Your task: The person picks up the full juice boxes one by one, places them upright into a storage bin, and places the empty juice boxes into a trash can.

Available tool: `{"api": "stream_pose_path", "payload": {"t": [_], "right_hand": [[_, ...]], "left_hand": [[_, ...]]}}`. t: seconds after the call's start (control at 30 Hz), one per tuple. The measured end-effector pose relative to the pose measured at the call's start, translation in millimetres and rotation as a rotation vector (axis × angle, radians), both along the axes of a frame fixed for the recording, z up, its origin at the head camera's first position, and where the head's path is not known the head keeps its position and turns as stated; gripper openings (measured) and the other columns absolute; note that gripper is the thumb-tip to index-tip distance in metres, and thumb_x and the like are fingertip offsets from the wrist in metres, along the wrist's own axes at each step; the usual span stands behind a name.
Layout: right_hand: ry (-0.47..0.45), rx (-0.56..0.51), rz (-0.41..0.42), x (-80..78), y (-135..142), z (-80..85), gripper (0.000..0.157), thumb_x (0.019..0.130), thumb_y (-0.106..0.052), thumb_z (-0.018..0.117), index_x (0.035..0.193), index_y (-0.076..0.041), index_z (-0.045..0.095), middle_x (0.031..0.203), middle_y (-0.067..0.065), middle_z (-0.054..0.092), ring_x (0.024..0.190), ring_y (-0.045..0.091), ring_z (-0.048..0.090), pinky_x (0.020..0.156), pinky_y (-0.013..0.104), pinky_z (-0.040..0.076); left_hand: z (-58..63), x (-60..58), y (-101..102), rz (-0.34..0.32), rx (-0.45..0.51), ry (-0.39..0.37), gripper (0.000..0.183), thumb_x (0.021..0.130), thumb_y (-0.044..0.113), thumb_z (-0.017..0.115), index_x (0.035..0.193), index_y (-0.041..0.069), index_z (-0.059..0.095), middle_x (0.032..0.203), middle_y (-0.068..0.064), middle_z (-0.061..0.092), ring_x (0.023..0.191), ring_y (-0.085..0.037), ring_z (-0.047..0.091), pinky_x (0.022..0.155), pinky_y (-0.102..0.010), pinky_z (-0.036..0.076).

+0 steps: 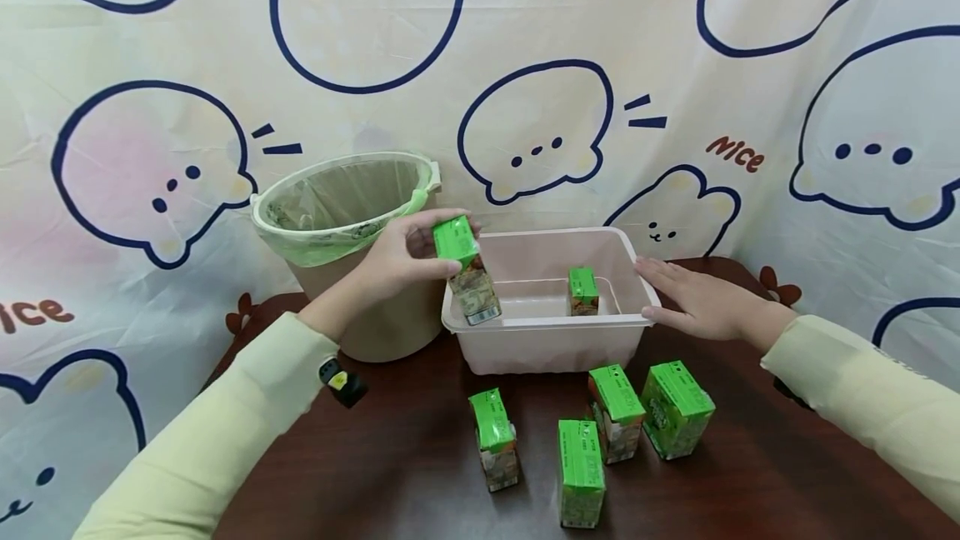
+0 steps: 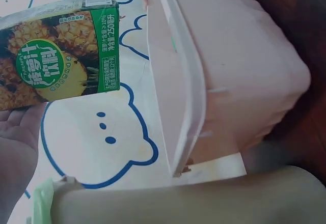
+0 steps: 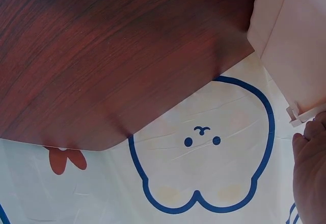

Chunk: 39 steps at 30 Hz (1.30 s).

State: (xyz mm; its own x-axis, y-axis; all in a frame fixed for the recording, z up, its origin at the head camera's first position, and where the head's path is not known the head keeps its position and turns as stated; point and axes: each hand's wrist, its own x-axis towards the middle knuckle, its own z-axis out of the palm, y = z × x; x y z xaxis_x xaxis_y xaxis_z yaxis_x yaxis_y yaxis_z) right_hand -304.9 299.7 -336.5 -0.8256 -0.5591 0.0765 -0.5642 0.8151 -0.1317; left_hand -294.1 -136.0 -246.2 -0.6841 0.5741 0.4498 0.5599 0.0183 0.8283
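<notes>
My left hand (image 1: pixel 408 252) grips a green-topped pineapple juice carton (image 1: pixel 468 273), tilted over the left end of a pale pink plastic bin (image 1: pixel 551 348). In the left wrist view, pineapple pictures cover the side of this juice carton (image 2: pixel 56 56). Inside the bin, toward its right, stands another green-topped carton (image 1: pixel 582 292). With fingers extended, my right hand (image 1: pixel 697 298) rests at the bin's right rim. The right wrist view catches part of the right hand (image 3: pixel 311 168) beside the bin's rim (image 3: pixel 308 114).
Several green-topped cartons stand in front of the bin, including one at the left (image 1: pixel 495 440) and one at the right (image 1: pixel 677 409). A tall trash can (image 1: pixel 390 315) with a green liner (image 1: pixel 330 250) stands left of the bin. A cartoon-printed curtain (image 1: pixel 405 123) hangs behind the dark wooden table (image 1: pixel 360 457).
</notes>
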Motion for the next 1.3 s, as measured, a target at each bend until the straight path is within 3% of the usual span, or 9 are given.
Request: {"api": "stream_pose_path", "payload": {"t": [0.27, 0.67, 1.0, 1.3], "right_hand": [[-0.003, -0.012, -0.001, 1.5, -0.6, 1.0, 0.080, 0.098, -0.056, 0.044, 0.156, -0.008, 0.017, 0.158, 0.018, 0.022, 0.141, 0.040, 0.024, 0.106, 0.062, 0.028], [-0.009, -0.011, -0.014, 0.1, -0.7, -0.7, 0.081, 0.097, -0.058, 0.043, 0.156, -0.009, 0.016, 0.158, 0.017, 0.020, 0.142, 0.039, 0.023, 0.107, 0.061, 0.027], [-0.002, -0.013, -0.010, -1.8, -0.5, -0.6, 0.081, 0.097, -0.058, 0.043, 0.156, -0.008, 0.017, 0.158, 0.016, 0.021, 0.142, 0.037, 0.024, 0.107, 0.060, 0.028], [-0.012, -0.030, -0.013, 0.6, -2.1, -1.2, 0.082, 0.097, -0.058, 0.044, 0.156, -0.008, 0.016, 0.158, 0.017, 0.021, 0.142, 0.037, 0.025, 0.107, 0.061, 0.028]], "left_hand": [[-1.0, -28.5, 32.7, 0.007, -0.053, -0.008, 0.053, 0.082, 0.002, 0.072, 0.132, -0.002, 0.055, 0.123, -0.013, 0.063, 0.099, -0.025, 0.063, 0.084, -0.033, 0.054], [-19.6, -63.5, 74.9, -0.012, -0.128, -0.021, 0.053, 0.080, -0.001, 0.075, 0.129, -0.005, 0.057, 0.111, -0.013, 0.067, 0.092, -0.021, 0.064, 0.082, -0.031, 0.053], [-29.3, -82.2, 90.8, 0.003, -0.256, -0.014, 0.060, 0.078, 0.004, 0.080, 0.133, 0.002, 0.057, 0.105, -0.010, 0.065, 0.088, -0.022, 0.063, 0.077, -0.031, 0.054], [-46.2, -92.6, 96.5, -0.006, -0.410, -0.046, 0.069, 0.079, 0.014, 0.081, 0.140, 0.002, 0.051, 0.105, -0.006, 0.067, 0.091, -0.024, 0.063, 0.079, -0.030, 0.053]]}}
